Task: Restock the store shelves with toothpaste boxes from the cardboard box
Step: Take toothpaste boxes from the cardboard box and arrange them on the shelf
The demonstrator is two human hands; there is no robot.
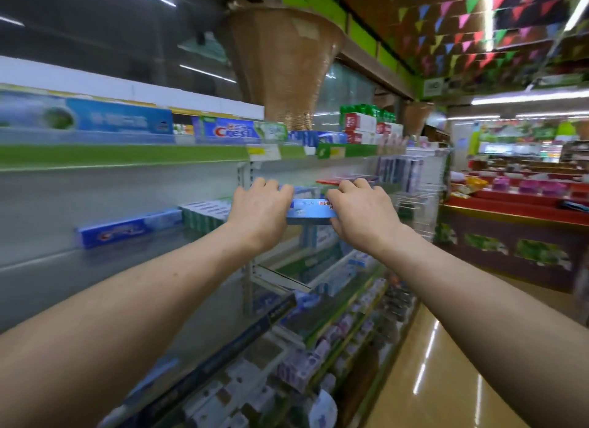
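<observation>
The person holds one long light blue toothpaste box [310, 209] in front of the grey metal middle shelf [134, 252], a little right of the centre of the scene. The left hand [259, 211] grips its left end and the right hand [360, 214] grips its right end. On both hands the fingers [271, 185] are curled over the top edge of the box and clamped on it. The box is level, and it seems to be above the shelf and not yet set down, though the blur makes this hard to tell.

On this shelf some stock is already placed: a long dark blue toothpaste box [127, 228] lies alone at the left, and a group of green and white toothpaste boxes [207, 212] stands just left of the left hand. Much of the shelf to the left looks bare, so probably a big part of the restocking is left. The upper shelf carries a blue Crest toothpaste box [232, 131]. The cardboard box is not in view, so one cannot tell how many boxes remain in it.
</observation>
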